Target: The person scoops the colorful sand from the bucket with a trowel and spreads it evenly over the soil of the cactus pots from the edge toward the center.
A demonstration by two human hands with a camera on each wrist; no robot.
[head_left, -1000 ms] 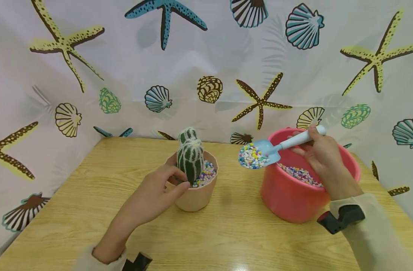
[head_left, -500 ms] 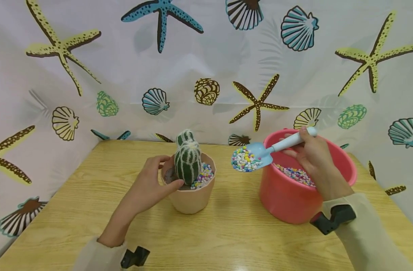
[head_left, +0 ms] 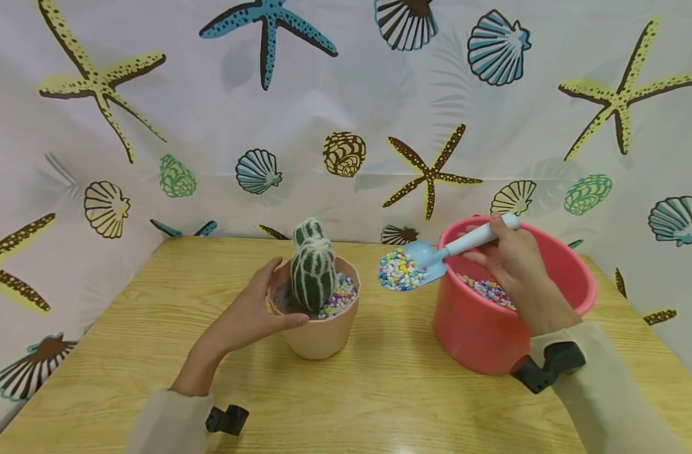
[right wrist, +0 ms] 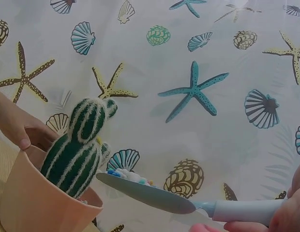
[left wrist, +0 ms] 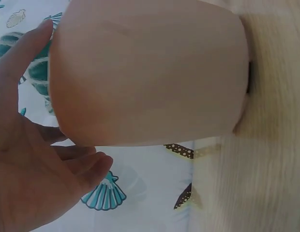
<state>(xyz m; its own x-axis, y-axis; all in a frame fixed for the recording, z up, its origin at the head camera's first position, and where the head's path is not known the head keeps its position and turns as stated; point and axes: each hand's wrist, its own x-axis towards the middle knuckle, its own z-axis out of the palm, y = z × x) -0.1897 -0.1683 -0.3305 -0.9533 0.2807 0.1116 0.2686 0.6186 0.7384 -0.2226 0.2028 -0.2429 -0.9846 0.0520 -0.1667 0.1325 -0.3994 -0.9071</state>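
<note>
The person's left hand [head_left: 256, 313] is spread at the left rim of a peach pot [head_left: 319, 337], which stands toward the back edge of the table [head_left: 351, 403], left of its middle, with a cactus [head_left: 313, 275] and colored beads [head_left: 340, 296] inside. The right hand [head_left: 515, 265] pinches the handle of a blue scoop [head_left: 447, 251] loaded with beads, held between the pot and a red bucket [head_left: 484, 334] near the back right corner

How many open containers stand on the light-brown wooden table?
2. In the head view, a round peach pot holding a fuzzy green cactus stands slightly left of centre; a round red plastic bucket stands to the right. Small ones behind them could be hidden.
</note>
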